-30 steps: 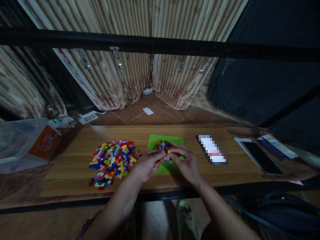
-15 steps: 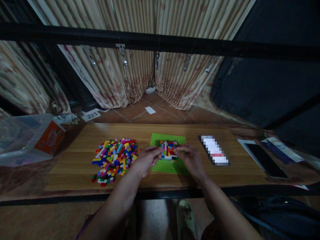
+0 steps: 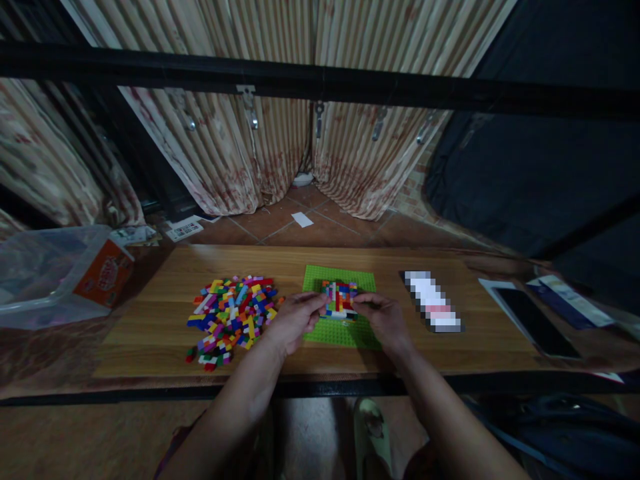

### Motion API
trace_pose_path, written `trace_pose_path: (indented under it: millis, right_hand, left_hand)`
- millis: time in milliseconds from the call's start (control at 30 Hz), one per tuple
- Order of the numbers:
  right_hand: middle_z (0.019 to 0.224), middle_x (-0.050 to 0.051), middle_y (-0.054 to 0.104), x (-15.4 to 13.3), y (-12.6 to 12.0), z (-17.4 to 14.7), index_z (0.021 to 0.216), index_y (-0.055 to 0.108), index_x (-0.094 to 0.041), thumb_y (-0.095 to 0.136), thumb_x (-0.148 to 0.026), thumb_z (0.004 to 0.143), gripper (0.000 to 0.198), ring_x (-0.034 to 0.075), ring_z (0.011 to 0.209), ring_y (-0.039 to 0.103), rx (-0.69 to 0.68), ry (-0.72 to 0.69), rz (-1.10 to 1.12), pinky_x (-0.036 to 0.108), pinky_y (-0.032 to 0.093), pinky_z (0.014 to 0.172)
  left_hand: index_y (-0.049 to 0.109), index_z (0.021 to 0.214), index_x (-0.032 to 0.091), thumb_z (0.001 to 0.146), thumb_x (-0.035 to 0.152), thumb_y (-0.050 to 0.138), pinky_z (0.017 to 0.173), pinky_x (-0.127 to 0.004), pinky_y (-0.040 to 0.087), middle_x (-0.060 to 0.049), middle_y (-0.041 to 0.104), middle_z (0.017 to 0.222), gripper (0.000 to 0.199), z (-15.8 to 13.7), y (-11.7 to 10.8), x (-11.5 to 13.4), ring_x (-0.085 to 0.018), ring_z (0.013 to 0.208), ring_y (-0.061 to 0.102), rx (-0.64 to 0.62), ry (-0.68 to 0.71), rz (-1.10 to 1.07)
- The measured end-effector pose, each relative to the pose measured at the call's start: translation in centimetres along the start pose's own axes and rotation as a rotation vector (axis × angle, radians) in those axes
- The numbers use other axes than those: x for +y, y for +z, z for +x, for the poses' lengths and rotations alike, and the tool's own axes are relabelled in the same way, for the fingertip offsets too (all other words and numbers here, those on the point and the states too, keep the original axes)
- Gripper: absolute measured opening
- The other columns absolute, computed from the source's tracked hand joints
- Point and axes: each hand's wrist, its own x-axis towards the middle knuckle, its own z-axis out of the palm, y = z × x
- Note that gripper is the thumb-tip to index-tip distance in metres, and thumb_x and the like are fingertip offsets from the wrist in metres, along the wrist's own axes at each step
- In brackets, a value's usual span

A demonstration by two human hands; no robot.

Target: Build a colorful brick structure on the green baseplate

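Note:
A multicoloured block of toy building bricks [image 3: 341, 297] sits on the green studded baseplate [image 3: 345, 339], between my two hands. My left hand [image 3: 295, 321] is closed at the block's left side, thumb and index finger at its edge. On the opposite side my right hand [image 3: 384, 321] has its fingers bent together against the block's right edge. Any small brick within the fingertips is too small to make out. To the left lies a pile of loose bricks [image 3: 235, 310] in many colours.
The low wooden table [image 3: 150, 333] carries everything. A phone [image 3: 433, 303] with a blurred screen lies right of the baseplate, and a dark tablet-like slab [image 3: 537, 323] beyond it. A clear plastic bin [image 3: 45, 280] stands at the left. A black bar [image 3: 320, 75] crosses above.
The view has shifted slightly. My right fingers have drawn closer together at the block's edge. My left hand stays at its side of the block.

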Motion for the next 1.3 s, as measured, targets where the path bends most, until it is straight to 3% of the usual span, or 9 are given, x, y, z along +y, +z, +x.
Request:
trace_pose_path:
  millis: [267, 500, 700, 867, 1000, 1133, 1300]
  right_hand:
    - [0.072, 0.002, 0.071, -0.7, 0.5, -0.1, 0.063, 0.072, -0.021, 0.076, -0.029, 0.051, 0.015, 0.02, 0.072, 0.064, 0.043, 0.08, 0.064, 0.035, 0.046, 0.075]
    - [0.074, 0.003, 0.071, -0.4, 0.4, -0.2, 0.065, 0.072, -0.021, 0.075, -0.031, 0.056, 0.013, 0.021, 0.074, 0.064, 0.024, 0.049, 0.026, 0.036, 0.046, 0.078]
    - [0.09, 0.004, 0.068, -1.3, 0.3, -0.9, 0.073, 0.073, -0.023, 0.069, -0.032, 0.069, 0.01, 0.021, 0.09, 0.062, 0.025, -0.21, -0.105, 0.037, 0.044, 0.086]
    - [0.097, 0.005, 0.064, -3.9, 1.1, -2.9, 0.083, 0.072, -0.026, 0.062, -0.032, 0.08, 0.012, 0.02, 0.094, 0.06, -0.055, -0.438, -0.127, 0.035, 0.047, 0.081]
    - [0.103, 0.004, 0.062, -5.0, 1.7, -4.3, 0.097, 0.07, -0.029, 0.06, -0.029, 0.083, 0.017, 0.02, 0.1, 0.057, -0.216, -0.58, -0.257, 0.038, 0.045, 0.088]
    - [0.11, 0.005, 0.059, -5.3, 2.2, -4.8, 0.109, 0.067, -0.032, 0.061, -0.029, 0.082, 0.027, 0.022, 0.105, 0.053, -0.264, -0.665, -0.41, 0.042, 0.043, 0.091]
    - [0.108, 0.004, 0.059, -5.0, 2.8, -4.8, 0.099, 0.07, -0.032, 0.061, -0.024, 0.082, 0.021, 0.022, 0.105, 0.051, -0.298, -0.647, -0.446, 0.042, 0.041, 0.092]
  left_hand:
    - [0.065, 0.078, 0.009, 0.067, 0.038, 0.074, 0.038, -0.018, 0.011, 0.001, 0.052, 0.06, 0.032, 0.0, 0.3, -0.2, 0.0, 0.041, 0.03, 0.005, -0.009, -0.033]
    - [0.066, 0.081, 0.009, 0.072, 0.037, 0.071, 0.036, -0.014, 0.015, 0.0, 0.053, 0.064, 0.03, 0.0, 0.4, -0.4, -0.001, 0.044, 0.036, 0.017, -0.055, -0.131]
    - [0.067, 0.08, 0.006, 0.088, 0.031, 0.053, 0.049, -0.013, 0.041, -0.007, 0.061, 0.072, 0.029, -0.2, 0.8, 0.3, -0.005, 0.057, 0.053, 0.042, -0.181, -0.339]
    - [0.066, 0.073, 0.007, 0.091, 0.029, 0.047, 0.069, -0.021, 0.053, -0.011, 0.064, 0.08, 0.034, -0.5, 1.3, 0.8, -0.012, 0.072, 0.061, 0.054, -0.193, -0.437]
    - [0.066, 0.073, 0.01, 0.09, 0.029, 0.049, 0.066, -0.023, 0.053, -0.009, 0.065, 0.082, 0.03, -0.3, 1.3, 0.5, -0.012, 0.073, 0.06, 0.06, -0.163, -0.445]
    - [0.065, 0.078, 0.012, 0.088, 0.032, 0.053, 0.054, -0.019, 0.045, -0.006, 0.063, 0.08, 0.026, -0.2, 1.4, 0.0, -0.01, 0.067, 0.057, 0.018, -0.166, -0.447]
    - [0.065, 0.082, 0.012, 0.09, 0.029, 0.05, 0.055, -0.017, 0.043, -0.005, 0.062, 0.079, 0.024, -0.6, 2.1, -0.3, -0.009, 0.067, 0.057, -0.051, -0.176, -0.466]
